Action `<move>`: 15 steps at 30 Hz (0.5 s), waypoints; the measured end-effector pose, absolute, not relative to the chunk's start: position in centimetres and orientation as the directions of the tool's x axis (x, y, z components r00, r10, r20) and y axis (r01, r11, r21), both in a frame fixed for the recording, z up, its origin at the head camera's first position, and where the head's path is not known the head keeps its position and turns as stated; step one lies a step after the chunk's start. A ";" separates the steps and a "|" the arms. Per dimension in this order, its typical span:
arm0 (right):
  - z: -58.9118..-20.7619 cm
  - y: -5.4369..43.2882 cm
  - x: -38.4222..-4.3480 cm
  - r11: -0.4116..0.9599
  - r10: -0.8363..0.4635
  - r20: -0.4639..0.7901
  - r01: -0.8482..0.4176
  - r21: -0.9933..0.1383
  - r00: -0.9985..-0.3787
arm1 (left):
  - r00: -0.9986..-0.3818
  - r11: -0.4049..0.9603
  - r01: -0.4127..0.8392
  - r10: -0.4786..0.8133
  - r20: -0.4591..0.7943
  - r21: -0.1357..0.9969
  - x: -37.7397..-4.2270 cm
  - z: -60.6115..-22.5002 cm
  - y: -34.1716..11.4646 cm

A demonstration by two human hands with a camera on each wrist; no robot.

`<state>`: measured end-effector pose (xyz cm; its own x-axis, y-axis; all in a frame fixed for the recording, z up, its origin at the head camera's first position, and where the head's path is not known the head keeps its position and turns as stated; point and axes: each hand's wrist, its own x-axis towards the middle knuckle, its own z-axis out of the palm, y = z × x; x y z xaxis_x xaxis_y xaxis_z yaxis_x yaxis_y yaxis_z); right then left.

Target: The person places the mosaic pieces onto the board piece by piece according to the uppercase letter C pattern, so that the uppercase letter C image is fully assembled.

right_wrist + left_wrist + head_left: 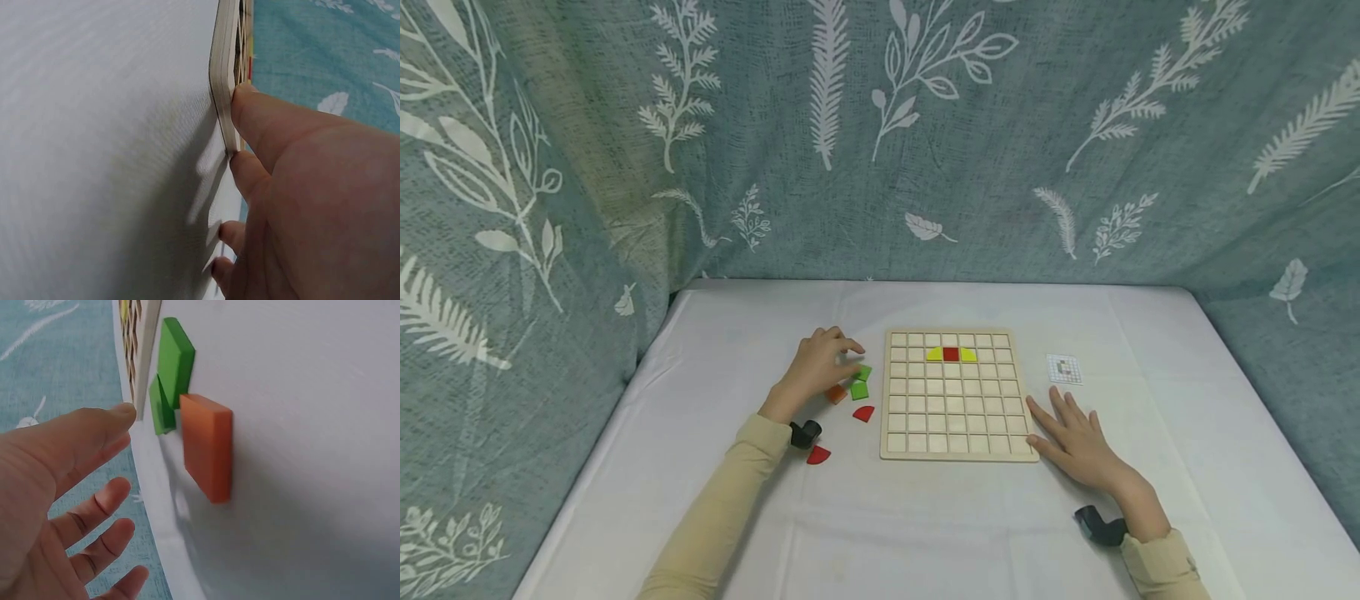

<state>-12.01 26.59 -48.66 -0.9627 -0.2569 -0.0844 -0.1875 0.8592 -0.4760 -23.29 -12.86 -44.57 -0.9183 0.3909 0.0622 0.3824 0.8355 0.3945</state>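
Note:
My left hand (pixel 814 364) hovers beside the small tiles left of the board, thumb and fingers apart with nothing between them. Two green tiles (pixel 175 362) overlap just past the thumb tip in the left wrist view, and a thick orange tile (pixel 209 450) lies close by them. A wooden grid board (pixel 958 457) bears a red square tile (pixel 951 354) between two yellow curved-edge tiles (pixel 968 355) in its second row. At the board's lower right edge rests my right hand (pixel 1078 446), its thumb and forefinger touching the rim and the other fingers spread.
One red quarter-round tile (pixel 863 413) lies near the board's left edge; another red quarter-round tile (pixel 818 455) is nearer the left wrist. A small printed grid card (pixel 1064 369) lies right of the board. Patterned curtain (pixel 880 208) hangs behind the white-covered table (pixel 955 533).

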 end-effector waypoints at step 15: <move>-48.8 26.7 -12.0 0.857 -0.264 -0.077 -0.197 -0.476 -0.961 | -0.907 0.841 0.401 0.421 0.028 0.364 -23.0 -45.6 -13.7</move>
